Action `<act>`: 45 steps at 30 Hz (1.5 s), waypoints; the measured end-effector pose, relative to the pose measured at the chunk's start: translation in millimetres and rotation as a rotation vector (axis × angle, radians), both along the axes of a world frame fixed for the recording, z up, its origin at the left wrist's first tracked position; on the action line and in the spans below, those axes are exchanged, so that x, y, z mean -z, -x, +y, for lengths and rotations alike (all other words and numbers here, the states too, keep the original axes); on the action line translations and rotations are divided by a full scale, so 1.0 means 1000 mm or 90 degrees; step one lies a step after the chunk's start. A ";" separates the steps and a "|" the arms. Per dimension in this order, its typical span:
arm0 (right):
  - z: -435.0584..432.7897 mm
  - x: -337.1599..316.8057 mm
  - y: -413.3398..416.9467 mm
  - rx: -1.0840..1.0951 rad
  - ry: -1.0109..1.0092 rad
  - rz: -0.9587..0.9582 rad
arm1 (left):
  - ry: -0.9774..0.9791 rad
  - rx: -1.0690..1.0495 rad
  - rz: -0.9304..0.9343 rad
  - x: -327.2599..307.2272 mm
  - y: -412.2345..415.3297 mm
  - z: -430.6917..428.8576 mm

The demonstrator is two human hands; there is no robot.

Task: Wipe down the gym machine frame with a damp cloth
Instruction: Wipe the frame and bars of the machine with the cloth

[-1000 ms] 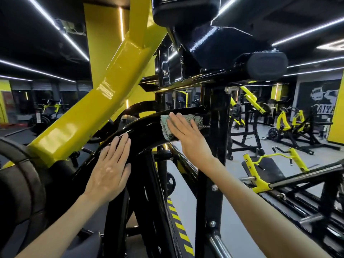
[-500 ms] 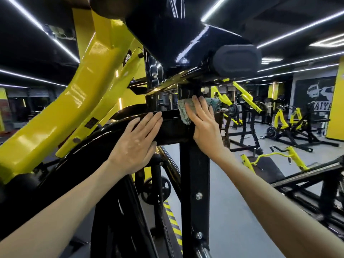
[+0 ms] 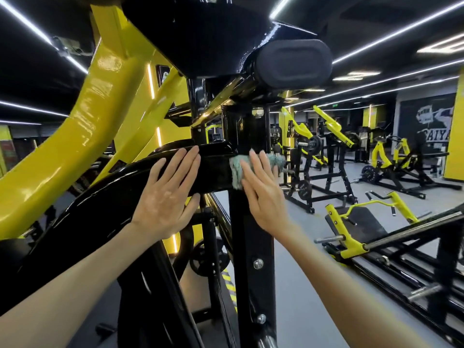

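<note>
A curved black frame bar (image 3: 105, 204) of the gym machine runs from lower left up to a black upright post (image 3: 251, 247). My left hand (image 3: 167, 197) lies flat on the curved bar with straight fingers. My right hand (image 3: 261, 189) presses a grey-green cloth (image 3: 236, 172) flat against the spot where the bar meets the post. The cloth sticks out on both sides of my fingers, and most of it is hidden under the hand.
A thick yellow arm (image 3: 82, 136) slants up on the left. A black pad roller (image 3: 293, 62) hangs overhead. To the right, a yellow-handled bar (image 3: 351, 247) and several black and yellow machines (image 3: 391, 159) stand on grey floor. Yellow-black hazard tape (image 3: 229, 285) marks the floor below.
My right hand has slid the cloth rightward along the bar to the upright post. My left hand has followed up the curved bar. The view has moved closer and to the right.
</note>
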State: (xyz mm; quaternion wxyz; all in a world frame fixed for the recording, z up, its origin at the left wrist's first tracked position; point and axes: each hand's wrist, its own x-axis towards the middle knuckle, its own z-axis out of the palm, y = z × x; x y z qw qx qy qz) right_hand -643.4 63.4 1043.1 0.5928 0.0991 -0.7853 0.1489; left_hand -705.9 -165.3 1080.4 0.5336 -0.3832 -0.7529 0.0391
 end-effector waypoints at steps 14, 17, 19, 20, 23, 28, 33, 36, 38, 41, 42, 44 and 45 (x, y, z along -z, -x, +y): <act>-0.028 0.054 0.005 0.082 0.046 0.029 | -0.009 0.005 0.021 0.001 0.002 0.002; -0.023 0.054 0.004 0.110 0.027 0.014 | -0.004 -0.003 0.020 0.000 0.002 0.002; -0.023 0.032 0.004 0.104 0.025 0.006 | 0.008 -0.014 0.016 -0.001 0.001 0.001; -0.022 0.018 0.005 0.103 0.020 0.008 | 0.011 -0.019 0.014 -0.001 0.001 0.000; -0.017 -0.030 0.006 0.104 0.013 0.020 | 0.019 -0.040 0.022 -0.001 0.001 0.001; -0.018 -0.048 0.010 0.152 0.014 0.060 | 0.015 -0.071 0.041 0.001 0.001 0.004; -0.021 0.025 0.011 0.135 0.030 0.045 | 0.015 -0.074 0.042 0.003 0.003 0.005; -0.022 0.090 0.002 0.124 0.034 -0.008 | 0.018 -0.081 0.041 0.003 0.003 0.005; -0.021 0.108 -0.001 0.127 0.031 -0.038 | 0.016 -0.078 0.039 0.003 0.003 0.004; -0.019 0.081 0.000 0.116 0.031 -0.025 | 0.019 -0.080 0.038 0.001 0.002 0.005; -0.019 0.062 0.002 0.110 0.030 -0.011 | 0.018 -0.081 0.037 0.002 0.002 0.005; -0.018 0.016 0.007 0.114 0.021 0.021 | 0.015 -0.081 0.039 0.002 0.001 0.004; -0.018 -0.008 0.009 0.128 0.014 0.033 | 0.016 -0.080 0.041 0.002 0.001 0.004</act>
